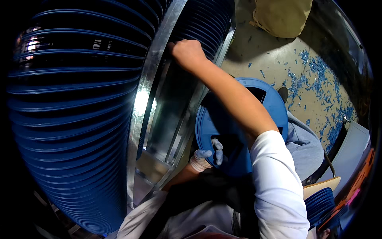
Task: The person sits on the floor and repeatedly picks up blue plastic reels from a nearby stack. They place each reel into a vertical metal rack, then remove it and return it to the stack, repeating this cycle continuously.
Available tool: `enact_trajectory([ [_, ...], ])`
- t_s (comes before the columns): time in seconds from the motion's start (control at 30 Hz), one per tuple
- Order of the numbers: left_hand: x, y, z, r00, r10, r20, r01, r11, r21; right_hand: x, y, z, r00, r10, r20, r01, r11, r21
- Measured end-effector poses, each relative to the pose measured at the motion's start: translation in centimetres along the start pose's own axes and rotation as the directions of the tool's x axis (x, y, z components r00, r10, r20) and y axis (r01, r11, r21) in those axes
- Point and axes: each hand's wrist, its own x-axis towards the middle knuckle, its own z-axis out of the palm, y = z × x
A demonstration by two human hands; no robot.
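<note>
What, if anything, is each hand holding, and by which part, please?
The left hand holds the round blue disc by its lower-left edge. The right hand is curled at the metal rack; whether it grips anything cannot be told.

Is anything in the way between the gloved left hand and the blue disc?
Nothing visible: the left hand is at the lower-left edge of the blue disc. The right forearm crosses above it, not between them.
</note>
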Motion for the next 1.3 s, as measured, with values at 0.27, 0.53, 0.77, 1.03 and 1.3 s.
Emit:
enact_trajectory([
  [0.27, 0.7, -0.2, 0.0, 0.997, 0.022, 0.072, -0.02, 0.999, -0.031, -4.9, 1.0, 1.2, 0.947, 0.199, -0.252, -0.112, 0.94, 0.322],
  [0.53, 1.1, -0.3, 0.1, 0.997, -0.008, 0.078, 0.011, 0.999, -0.04, -7.4, 0.5, -0.6, 0.98, 0.117, -0.159, -0.063, 0.95, 0.307],
  [0.77, 1.3, -0.2, 0.4, 0.999, -0.024, 0.024, 0.024, 1.0, 0.005, -5.3, -0.8, 1.0, 0.982, 0.121, 0.147, -0.126, 0.992, 0.024],
  [1.03, 1.4, -0.7, 0.3, 0.998, 0.006, 0.057, -0.003, 0.998, -0.059, -4.5, -1.6, -0.4, 0.994, 0.108, -0.011, -0.108, 0.994, -0.029],
  [1.3, 1.3, -1.0, 0.5, 0.997, 0.004, 0.071, -0.002, 0.999, -0.032, -5.0, -1.8, 0.6, 0.963, 0.201, 0.178, -0.217, 0.973, 0.075],
])
